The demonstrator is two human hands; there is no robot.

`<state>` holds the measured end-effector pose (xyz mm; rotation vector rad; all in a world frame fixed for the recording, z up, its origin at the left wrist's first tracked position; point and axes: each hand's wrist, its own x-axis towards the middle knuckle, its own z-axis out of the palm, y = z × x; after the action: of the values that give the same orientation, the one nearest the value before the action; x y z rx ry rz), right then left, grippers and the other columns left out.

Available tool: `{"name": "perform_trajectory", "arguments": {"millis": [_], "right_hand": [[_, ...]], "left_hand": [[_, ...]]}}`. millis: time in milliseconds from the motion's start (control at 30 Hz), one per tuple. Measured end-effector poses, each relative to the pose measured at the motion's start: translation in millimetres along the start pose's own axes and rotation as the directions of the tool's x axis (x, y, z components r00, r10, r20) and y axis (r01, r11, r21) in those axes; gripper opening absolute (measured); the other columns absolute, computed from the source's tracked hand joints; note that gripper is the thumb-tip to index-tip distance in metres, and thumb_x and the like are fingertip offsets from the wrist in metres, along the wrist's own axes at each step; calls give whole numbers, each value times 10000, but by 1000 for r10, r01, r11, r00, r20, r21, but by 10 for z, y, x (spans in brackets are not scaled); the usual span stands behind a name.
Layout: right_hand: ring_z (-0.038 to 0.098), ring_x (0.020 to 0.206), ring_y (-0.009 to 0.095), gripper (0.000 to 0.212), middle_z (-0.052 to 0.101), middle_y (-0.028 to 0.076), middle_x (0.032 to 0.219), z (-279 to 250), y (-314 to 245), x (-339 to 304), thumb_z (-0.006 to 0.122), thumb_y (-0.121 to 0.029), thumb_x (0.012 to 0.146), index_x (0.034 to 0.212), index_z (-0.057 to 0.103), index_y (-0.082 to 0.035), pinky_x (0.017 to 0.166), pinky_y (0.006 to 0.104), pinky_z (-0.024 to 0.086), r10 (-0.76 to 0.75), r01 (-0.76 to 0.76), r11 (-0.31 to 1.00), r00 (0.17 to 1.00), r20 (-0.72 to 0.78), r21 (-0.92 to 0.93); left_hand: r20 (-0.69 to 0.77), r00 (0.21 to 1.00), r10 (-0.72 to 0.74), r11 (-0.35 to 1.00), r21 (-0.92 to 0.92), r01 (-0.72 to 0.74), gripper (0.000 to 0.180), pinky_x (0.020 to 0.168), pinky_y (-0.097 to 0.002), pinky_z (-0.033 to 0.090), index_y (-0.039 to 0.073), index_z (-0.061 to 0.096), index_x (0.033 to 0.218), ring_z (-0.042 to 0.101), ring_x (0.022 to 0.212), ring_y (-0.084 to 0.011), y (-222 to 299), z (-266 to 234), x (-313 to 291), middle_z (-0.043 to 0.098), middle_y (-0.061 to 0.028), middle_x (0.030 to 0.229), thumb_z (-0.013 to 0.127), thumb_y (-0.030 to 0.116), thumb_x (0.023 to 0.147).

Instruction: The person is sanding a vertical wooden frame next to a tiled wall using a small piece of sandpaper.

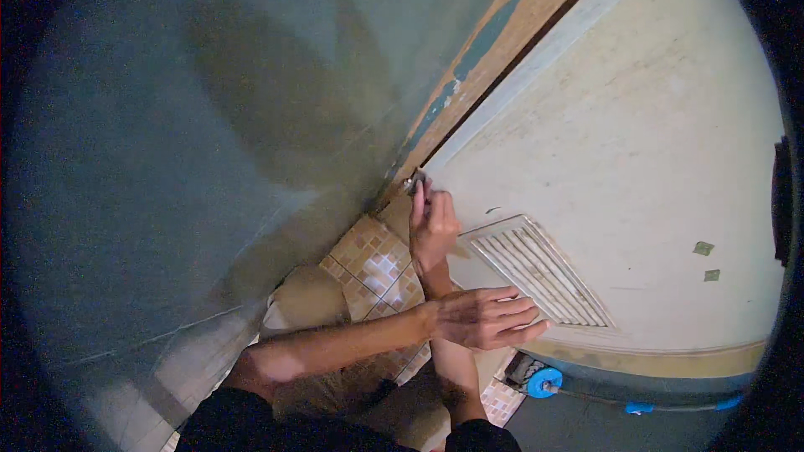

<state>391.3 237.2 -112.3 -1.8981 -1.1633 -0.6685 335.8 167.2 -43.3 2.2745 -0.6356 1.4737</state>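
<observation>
A white door with a slatted vent low on it fills the right side. My left arm comes from the lower left and crosses over my right forearm. At its end, my left hand lies with fingers stretched out, their tips by the lower corner of the vent. Higher up, my right hand is closed, thumb and fingers pinching a small dark metal piece at the door's edge, against the wooden frame. The fingers partly cover that piece, so its exact kind cannot be told.
A dark green-grey wall with shadows on it takes up the left. Tan patterned tiles cover the floor between wall and door. By the door's bottom right are a round blue object and a pole-like thing. Two small greenish patches mark the door.
</observation>
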Motion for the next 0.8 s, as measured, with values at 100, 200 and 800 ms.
{"name": "perform_trajectory", "arguments": {"millis": [100, 200, 800], "right_hand": [[520, 478, 230, 189, 541, 91, 648, -17, -47, 114, 713, -82, 839, 735, 563, -36, 440, 350, 394, -19, 19, 999, 999, -27, 31], [497, 454, 207, 206, 531, 83, 626, -254, -214, 492, 732, -71, 820, 702, 567, -34, 425, 339, 369, -73, 75, 997, 989, -129, 4], [494, 451, 209, 205, 547, 85, 634, -139, -243, 402, 748, -90, 812, 705, 579, -45, 428, 349, 373, -67, 76, 996, 975, -210, 38]], "left_hand": [[26, 999, -28, 1000, 8, 28, 413, 850, -349, 496, 14, 568, 1218, 594, 993, -206, -32, -22, -84, 622, -87, 1044, 559, 180, 840], [40, 998, -45, 999, -5, 45, 396, 854, -351, 507, 49, 591, 1228, 602, 1012, -200, -35, -37, -59, 637, -84, 1093, 558, 173, 852], [10, 999, -37, 999, -21, 37, 389, 825, -360, 520, 30, 611, 1196, 604, 1012, -226, -90, -87, -141, 633, -108, 1113, 563, 185, 842]]}}
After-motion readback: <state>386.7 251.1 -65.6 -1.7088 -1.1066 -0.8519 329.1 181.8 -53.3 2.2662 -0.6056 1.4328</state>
